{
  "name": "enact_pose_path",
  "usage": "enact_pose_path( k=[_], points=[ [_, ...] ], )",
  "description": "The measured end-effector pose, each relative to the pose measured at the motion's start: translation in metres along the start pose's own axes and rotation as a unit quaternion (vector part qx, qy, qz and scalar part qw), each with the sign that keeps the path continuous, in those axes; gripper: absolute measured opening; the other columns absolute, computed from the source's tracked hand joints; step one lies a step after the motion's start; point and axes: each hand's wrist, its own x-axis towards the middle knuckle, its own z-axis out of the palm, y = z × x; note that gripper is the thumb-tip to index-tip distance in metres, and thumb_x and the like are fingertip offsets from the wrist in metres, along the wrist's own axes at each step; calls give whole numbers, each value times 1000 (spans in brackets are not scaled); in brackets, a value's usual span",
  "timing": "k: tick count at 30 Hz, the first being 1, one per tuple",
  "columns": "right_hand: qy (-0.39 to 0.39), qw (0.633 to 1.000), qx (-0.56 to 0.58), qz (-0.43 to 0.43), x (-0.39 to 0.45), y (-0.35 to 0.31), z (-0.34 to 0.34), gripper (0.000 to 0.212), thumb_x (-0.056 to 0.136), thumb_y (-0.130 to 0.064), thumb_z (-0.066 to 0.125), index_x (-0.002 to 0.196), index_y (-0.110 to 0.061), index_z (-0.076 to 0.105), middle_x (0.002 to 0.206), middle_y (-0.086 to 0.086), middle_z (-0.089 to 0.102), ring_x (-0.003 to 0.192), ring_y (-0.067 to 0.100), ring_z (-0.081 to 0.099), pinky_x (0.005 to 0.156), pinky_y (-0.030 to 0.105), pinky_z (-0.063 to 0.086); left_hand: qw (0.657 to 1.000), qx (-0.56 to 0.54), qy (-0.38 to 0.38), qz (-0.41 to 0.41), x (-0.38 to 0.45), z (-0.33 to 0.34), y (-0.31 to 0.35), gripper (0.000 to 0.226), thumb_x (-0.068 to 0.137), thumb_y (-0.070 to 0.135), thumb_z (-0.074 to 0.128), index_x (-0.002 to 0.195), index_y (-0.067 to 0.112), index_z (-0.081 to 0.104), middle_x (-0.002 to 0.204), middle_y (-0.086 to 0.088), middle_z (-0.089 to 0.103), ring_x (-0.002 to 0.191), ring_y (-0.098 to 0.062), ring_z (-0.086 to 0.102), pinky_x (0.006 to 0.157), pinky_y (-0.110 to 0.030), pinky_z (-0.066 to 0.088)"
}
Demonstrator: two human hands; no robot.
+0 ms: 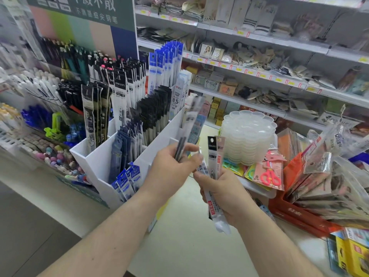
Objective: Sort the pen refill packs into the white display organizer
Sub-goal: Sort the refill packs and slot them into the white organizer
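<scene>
Mid-sort: we hold refill packs in both hands in front of the white organizer.

Nearest us, at about 5 o'clock, our right hand has its fingers curled round a small bundle of refill packs standing upright. At centre, our left hand pinches a single clear pack of dark refills, tilted up toward 1 o'clock, blurred at its top. Beyond the left hand, at 10 to 11 o'clock, stands the white organizer, its slots already filled with blue, black and white packs. Further off at 2 o'clock sits a stack of clear trays, then shelves. We judge one pack has been picked out; next it needs matching to the slot holding its like and sliding in upright.
</scene>
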Motion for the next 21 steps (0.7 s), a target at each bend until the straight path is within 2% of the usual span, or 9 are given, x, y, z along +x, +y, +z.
enact_pose_path(
  k=[2, 5, 7, 10, 12, 15, 17, 18, 21],
  points=[
    [-5, 999, -40, -9, -1, 2, 4, 40, 92, -12, 68, 56, -28, 60, 55, 3, 45, 50, 16, 38, 51, 28, 33, 1000, 25, -14, 2, 4, 4, -1, 16, 85, 22, 77, 97, 25, 67, 53, 12, 35, 51, -9, 39, 57, -22, 40],
    [-19, 997, -79, -16, -5, 1, 8, 41, 91, -9, 67, 55, -30, 63, 54, 2, 46, 50, 14, 40, 51, 26, 34, 999, 34, -11, -11, 4, 11, 0, 19, 80, 17, 82, 89, 24, 66, 52, 14, 32, 47, -6, 34, 47, -16, 32],
    [-25, 996, -88, -12, -7, 0, 4, 32, 90, -6, 67, 63, -22, 60, 55, 4, 45, 49, 14, 39, 50, 26, 34, 1000, 17, 4, -20, 5, 13, 1, 22, 78, 11, 83, 78, 22, 63, 55, 12, 35, 48, -5, 35, 45, -14, 32],
    [-68, 993, -101, -1, -11, -2, -3, 20, 90, -6, 66, 77, -8, 52, 54, 10, 43, 47, 18, 39, 48, 25, 36, 999, -18, 30, -31, 7, 12, 7, 27, 80, 5, 79, 73, 17, 56, 62, 5, 49, 55, -8, 48, 52, -12, 41],
    [-85, 991, -103, 6, -13, -1, -7, 17, 91, -8, 68, 82, -5, 54, 58, 12, 46, 49, 19, 43, 51, 26, 41, 998, -38, 39, -28, 9, 11, 15, 27, 84, 5, 76, 74, 15, 53, 64, 0, 55, 48, -3, 48, 47, -11, 39],
    [-98, 988, -114, 22, -15, 4, -13, 30, 91, -12, 70, 106, 8, 55, 66, 14, 50, 52, 18, 49, 55, 27, 45, 996, -73, 54, -22, 14, 9, 26, 25, 86, 1, 73, 78, 11, 51, 73, -12, 59, 53, -10, 58, 41, -11, 38],
    [-98, 988, -118, 34, -14, 8, -17, 38, 90, -16, 72, 115, 8, 56, 68, 12, 49, 53, 18, 49, 56, 27, 44, 994, -92, 58, -13, 15, 8, 30, 25, 85, -2, 73, 78, 10, 52, 78, -15, 62, 63, -22, 63, 43, -13, 43],
    [-102, 987, -116, 42, -14, 12, -19, 42, 87, -19, 73, 117, 6, 57, 68, 11, 49, 53, 18, 49, 56, 27, 43, 993, -97, 63, -8, 16, 7, 32, 25, 85, -2, 73, 78, 11, 53, 79, -15, 63, 64, -23, 65, 46, -14, 46],
    [-121, 986, -100, 62, -14, 19, -26, 44, 79, -27, 72, 115, -4, 64, 66, 6, 47, 55, 18, 45, 58, 29, 38, 990, -96, 99, 2, 19, 3, 36, 26, 86, 3, 73, 76, 14, 52, 79, -9, 62, 54, -9, 61, 46, -11, 43]
  ],
)
